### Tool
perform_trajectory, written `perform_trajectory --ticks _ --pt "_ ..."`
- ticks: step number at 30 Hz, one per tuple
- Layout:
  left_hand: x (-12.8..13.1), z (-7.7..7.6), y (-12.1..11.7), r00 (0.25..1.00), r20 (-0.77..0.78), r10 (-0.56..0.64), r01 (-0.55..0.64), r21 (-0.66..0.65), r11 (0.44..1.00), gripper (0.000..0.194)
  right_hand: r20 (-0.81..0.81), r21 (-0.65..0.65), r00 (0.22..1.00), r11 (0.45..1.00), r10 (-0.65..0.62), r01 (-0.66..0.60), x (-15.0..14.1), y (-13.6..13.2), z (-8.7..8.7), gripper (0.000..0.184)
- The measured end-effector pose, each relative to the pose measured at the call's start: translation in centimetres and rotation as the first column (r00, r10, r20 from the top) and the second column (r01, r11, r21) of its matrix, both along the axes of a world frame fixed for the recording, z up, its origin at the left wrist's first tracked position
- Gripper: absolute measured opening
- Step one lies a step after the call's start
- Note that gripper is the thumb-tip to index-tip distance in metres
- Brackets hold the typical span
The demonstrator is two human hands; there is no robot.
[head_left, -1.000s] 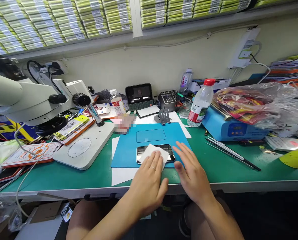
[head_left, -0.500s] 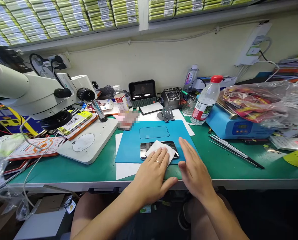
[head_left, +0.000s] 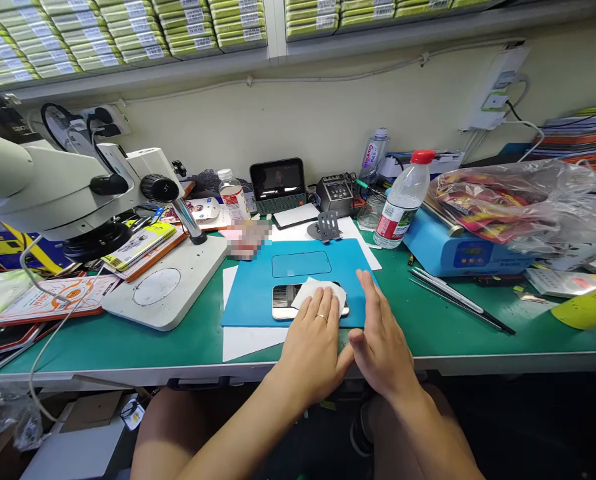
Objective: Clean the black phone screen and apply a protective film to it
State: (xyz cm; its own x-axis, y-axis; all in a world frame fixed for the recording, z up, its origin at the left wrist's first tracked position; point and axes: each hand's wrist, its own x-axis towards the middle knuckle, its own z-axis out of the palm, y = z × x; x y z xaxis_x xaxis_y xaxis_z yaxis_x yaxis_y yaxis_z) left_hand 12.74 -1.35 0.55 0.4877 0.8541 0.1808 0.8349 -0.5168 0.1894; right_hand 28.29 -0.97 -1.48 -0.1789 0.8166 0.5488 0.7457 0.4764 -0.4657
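Observation:
A phone [head_left: 281, 311] with a dark, shiny face lies across the front part of a blue mat [head_left: 243, 293]. On its right half rests a white wipe [head_left: 303, 291], and my left hand [head_left: 314, 340], a ring on one finger, lies flat on it with fingers stretched out. The phone's left end shows; the wipe and fingers cover most of the rest. My right hand [head_left: 384, 340] stands on edge at the mat's right front, fingers straight and thumb near my left thumb, holding nothing. Behind the phone, a thin clear phone-shaped sheet with a black outline [head_left: 301, 265] lies on the mat.
A microscope [head_left: 171, 293] stands left on its white base. Tweezers [head_left: 458, 300] lie to the right, before a blue machine [head_left: 458, 250] topped by a plastic bag. A red-capped bottle [head_left: 401, 207], black phone stand [head_left: 328, 227] and propped screen [head_left: 278, 180] stand behind the mat.
My left hand and the wipe have slid a little to the right along the phone, baring more of its left end. The whole view has shifted slightly.

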Motion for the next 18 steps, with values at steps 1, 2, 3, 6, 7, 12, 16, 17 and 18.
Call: perform_trajectory --ticks 1,2,3,6,7,12,16,17,18 --pt "0.3 0.1 0.4 1.0 -0.008 0.003 -0.003 -0.002 1.0 0.072 0.007 0.004 1.0 1.0 -0.007 0.007 -0.1 0.0 0.0 0.097" --pt "0.6 0.2 0.9 1.0 -0.014 0.004 -0.004 -0.003 1.0 0.07 0.012 0.008 1.0 1.0 -0.012 0.012 -0.1 0.1 0.0 0.096" --pt "0.9 0.3 1.5 1.0 -0.019 0.003 -0.003 -0.002 1.0 0.068 0.016 0.009 1.0 1.0 -0.014 0.013 -0.1 0.1 0.0 0.095" --pt "1.1 0.5 2.0 1.0 -0.014 -0.007 0.007 0.019 1.0 0.064 0.003 -0.008 1.0 1.0 -0.011 0.011 0.1 0.0 0.2 0.09" --pt "0.8 0.4 1.6 1.0 -0.01 -0.015 0.016 0.031 0.999 0.064 -0.011 -0.018 1.0 1.0 -0.009 0.009 0.2 -0.1 0.2 0.089" --pt "-2.4 0.2 -2.1 0.996 -0.044 -0.075 0.077 0.046 0.996 0.063 -0.105 -0.012 0.993 0.998 0.055 -0.056 0.6 -0.4 0.3 0.102" --pt "-2.5 1.0 -1.6 0.984 -0.067 -0.164 0.165 0.005 0.986 0.062 -0.142 -0.014 0.988 0.997 0.067 -0.07 0.5 -0.4 0.2 0.106" --pt "-2.2 1.3 -0.9 0.976 -0.063 -0.207 0.208 -0.003 0.978 0.061 -0.147 -0.015 0.987 0.998 0.064 -0.067 0.5 -0.4 0.2 0.106" --pt "-1.9 1.5 -0.1 0.966 -0.06 -0.252 0.252 -0.008 0.968 0.059 -0.153 -0.016 0.986 0.998 0.062 -0.065 0.5 -0.4 0.2 0.105"
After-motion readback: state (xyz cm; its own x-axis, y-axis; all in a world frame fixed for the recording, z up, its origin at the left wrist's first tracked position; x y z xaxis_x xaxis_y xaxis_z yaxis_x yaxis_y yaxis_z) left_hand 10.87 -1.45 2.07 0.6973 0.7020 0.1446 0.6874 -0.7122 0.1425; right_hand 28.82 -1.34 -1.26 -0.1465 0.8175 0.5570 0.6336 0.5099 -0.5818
